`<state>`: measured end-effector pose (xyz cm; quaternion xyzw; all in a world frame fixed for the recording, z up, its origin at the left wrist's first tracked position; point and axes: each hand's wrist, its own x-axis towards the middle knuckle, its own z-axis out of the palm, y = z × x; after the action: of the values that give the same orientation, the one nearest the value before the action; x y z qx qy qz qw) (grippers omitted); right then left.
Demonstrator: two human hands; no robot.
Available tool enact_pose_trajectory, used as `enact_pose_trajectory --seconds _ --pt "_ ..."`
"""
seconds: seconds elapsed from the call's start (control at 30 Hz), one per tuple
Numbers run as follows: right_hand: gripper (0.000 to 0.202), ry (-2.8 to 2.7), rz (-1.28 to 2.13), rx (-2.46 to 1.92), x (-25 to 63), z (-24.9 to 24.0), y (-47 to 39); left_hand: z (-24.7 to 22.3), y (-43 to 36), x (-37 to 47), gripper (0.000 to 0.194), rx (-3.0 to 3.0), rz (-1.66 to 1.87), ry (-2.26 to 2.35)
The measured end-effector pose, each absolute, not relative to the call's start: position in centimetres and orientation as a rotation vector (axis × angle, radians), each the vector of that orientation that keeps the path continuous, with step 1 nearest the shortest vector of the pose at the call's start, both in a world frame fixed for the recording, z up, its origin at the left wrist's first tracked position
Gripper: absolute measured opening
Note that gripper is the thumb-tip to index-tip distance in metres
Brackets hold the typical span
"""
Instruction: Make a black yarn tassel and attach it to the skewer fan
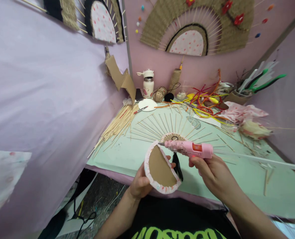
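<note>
- Pinched in the left grip (pixel 140 183), over the near edge of the bench (pixel 252 179): half-round cardboard (pixel 161 168), brown, rimmed with spotted cloth.
- Wrapped by the right grip (pixel 213 172): pink glue gun (pixel 187 148).
- Fanned out just beyond: thin sticks (pixel 171 122).

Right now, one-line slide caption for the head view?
Left hand holds a half-round cardboard piece; right hand aims a pink glue gun at its upper rim.

open white flask (pixel 148 89) beside twine ball (pixel 158 95) | pen (pixel 141 110) over white oval (pixel 149 105) | woven fan (pixel 153 28) on wall (pixel 212 64)
</note>
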<state>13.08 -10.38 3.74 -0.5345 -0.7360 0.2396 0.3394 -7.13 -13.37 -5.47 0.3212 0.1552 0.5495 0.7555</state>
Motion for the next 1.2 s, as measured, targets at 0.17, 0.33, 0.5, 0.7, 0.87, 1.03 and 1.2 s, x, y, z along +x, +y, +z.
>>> enact_pose_trajectory --seconds 0.17,0.33,0.5,0.7,0.87,1.03,1.2 --pt "0.047 -1.937 0.590 -1.387 12.9 3.9 -10.3 -5.4 -13.4 -7.0 0.085 0.677 1.204 0.321" --pt "0.047 -1.947 0.570 -1.398 13.0 3.9 -10.3 -5.2 -13.4 -6.9 0.085 0.675 1.211 0.361" --pt "0.047 -1.963 0.571 -1.390 13.3 3.7 -10.4 -5.0 -13.4 -6.9 0.081 0.678 1.239 0.345" --pt "0.047 -1.997 0.570 -1.396 13.6 3.7 -10.5 -5.2 -13.4 -7.0 0.086 0.648 1.227 0.376" --pt "0.045 -2.072 0.579 -1.396 14.0 3.9 -10.9 -6.3 -13.6 -7.4 0.083 0.637 1.247 0.384" --pt "0.044 -2.045 0.670 -1.431 14.6 4.6 -11.5 -6.9 -13.3 -7.5 0.075 0.601 1.275 0.343" --pt "0.045 -1.892 0.741 -1.504 15.3 4.5 -11.7 -5.8 -13.0 -7.7 0.057 0.339 1.206 0.433"
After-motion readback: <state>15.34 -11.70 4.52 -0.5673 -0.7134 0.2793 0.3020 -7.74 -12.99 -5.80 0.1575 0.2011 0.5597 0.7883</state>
